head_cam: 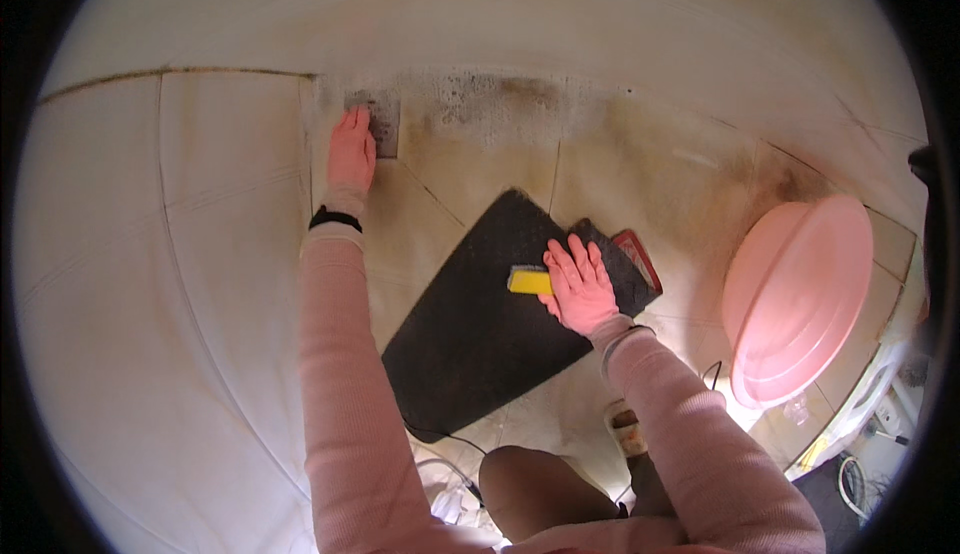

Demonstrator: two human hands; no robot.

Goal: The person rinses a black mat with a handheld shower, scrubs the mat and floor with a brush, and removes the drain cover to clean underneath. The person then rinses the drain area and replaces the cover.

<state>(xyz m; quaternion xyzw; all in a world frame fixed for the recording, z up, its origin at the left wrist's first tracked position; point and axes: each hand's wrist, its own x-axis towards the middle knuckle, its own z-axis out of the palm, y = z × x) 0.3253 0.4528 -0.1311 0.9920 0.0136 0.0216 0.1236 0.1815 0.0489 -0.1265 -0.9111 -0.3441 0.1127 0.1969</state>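
Observation:
My left hand (352, 152), in a pink rubber glove, reaches forward with its fingertips on a square metal floor drain cover (385, 124) at the wall's foot. What lies under those fingers is hidden. My right hand (581, 284), gloved alike, rests on a dark grey mat (480, 329) that lies askew on the tiled floor, its far right part folded over. A yellow brush or scrubber (530, 281) sticks out from under the right palm; its rest is covered. Beyond the fold, a red-edged flat thing (639, 260) shows partly.
A pink plastic basin (795, 302) stands tilted on its side at the right. Walls rise at the far side and left. Dark stains mark the far floor edge. Cables lie near my knees; a coiled hose (851, 486) is at the lower right.

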